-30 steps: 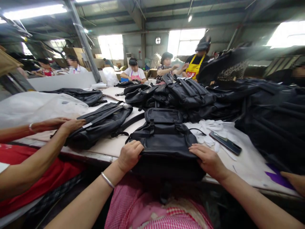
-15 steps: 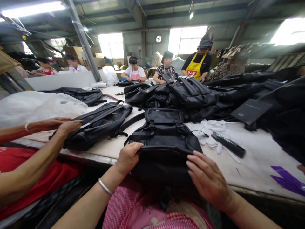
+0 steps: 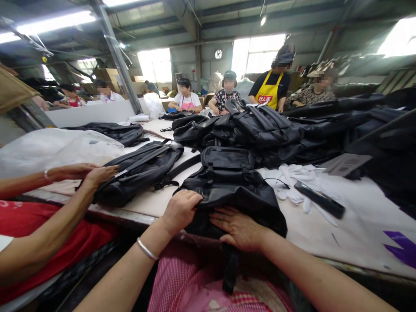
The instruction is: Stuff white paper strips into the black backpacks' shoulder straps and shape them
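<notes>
A black backpack (image 3: 227,186) lies on the table in front of me, its near end hanging at the table's edge. My left hand (image 3: 183,208) grips the backpack's near left edge, fingers curled over it. Lying across the near panel, my right hand (image 3: 240,227) presses on it with fingers stretched out. A black strap (image 3: 230,268) dangles from the backpack's near end over my pink checked apron (image 3: 182,277).
To the left a co-worker's hands (image 3: 97,173) rest on another black backpack (image 3: 143,169). A pile of black backpacks (image 3: 253,125) stands behind. White gloves (image 3: 289,182), a black phone-like object (image 3: 320,199) and purple plastic (image 3: 401,247) lie on the right. Several people work across the table.
My right hand has moved left from the backpack's right edge onto its near panel, which now sags and creases. The left hand keeps its grip. A hang tag at right has flipped.
</notes>
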`<state>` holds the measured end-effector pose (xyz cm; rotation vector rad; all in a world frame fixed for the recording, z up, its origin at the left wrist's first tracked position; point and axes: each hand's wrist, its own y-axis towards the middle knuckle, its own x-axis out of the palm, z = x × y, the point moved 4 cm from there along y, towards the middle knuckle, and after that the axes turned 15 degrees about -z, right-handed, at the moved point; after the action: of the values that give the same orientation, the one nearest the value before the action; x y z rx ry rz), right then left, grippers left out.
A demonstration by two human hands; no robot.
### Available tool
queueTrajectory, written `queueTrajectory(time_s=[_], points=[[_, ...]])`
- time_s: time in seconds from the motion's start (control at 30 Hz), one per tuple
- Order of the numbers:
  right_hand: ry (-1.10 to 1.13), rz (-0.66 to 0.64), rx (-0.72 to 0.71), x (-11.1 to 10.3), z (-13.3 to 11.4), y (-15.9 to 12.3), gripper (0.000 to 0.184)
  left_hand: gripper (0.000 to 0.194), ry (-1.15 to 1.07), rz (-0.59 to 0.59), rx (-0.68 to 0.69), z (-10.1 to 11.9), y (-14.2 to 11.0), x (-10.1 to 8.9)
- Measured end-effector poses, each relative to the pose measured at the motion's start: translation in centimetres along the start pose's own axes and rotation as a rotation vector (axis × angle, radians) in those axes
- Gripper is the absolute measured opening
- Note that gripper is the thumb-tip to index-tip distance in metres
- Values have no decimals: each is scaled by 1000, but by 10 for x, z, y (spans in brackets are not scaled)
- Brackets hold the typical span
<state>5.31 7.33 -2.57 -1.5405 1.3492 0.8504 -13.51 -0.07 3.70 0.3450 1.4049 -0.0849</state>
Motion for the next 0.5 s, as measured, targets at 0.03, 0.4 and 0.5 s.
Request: queueTrajectory(time_s=[0.03, 0.4, 0.5], points=[[0, 0, 1, 1, -1, -1, 62, 26, 7, -30, 15, 7, 4, -6], [4, -7, -54, -7, -61, 1, 59, 21, 123, -367, -108, 62, 66, -23], [26, 13, -121, -3, -67, 19, 64, 12, 102, -403, -11, 59, 63, -14]])
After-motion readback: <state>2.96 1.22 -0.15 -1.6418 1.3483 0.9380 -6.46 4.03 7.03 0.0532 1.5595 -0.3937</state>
